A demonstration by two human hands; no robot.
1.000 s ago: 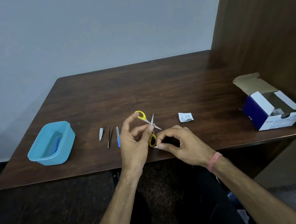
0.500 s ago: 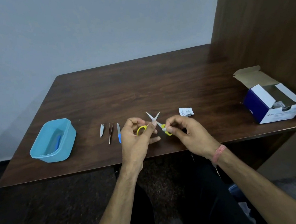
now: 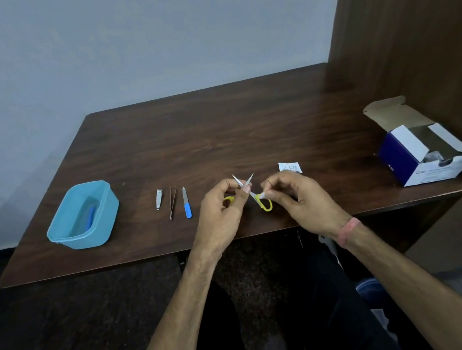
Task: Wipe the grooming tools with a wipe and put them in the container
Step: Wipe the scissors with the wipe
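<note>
Tabletop tub [image 3: 106, 217] holds blue tool [image 3: 91, 216].

Bare forearms, pinkish, perhaps thread wristband [image 3: 349, 231]

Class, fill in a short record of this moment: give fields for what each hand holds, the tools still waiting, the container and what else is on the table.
left hand: grips one yellow handle of the open scissors
right hand: pinches a white wipe against the other handle
waiting tools: clipper, tweezers, file, in a row on the table
container: blue, a blue item inside
other: packet, open box
</note>
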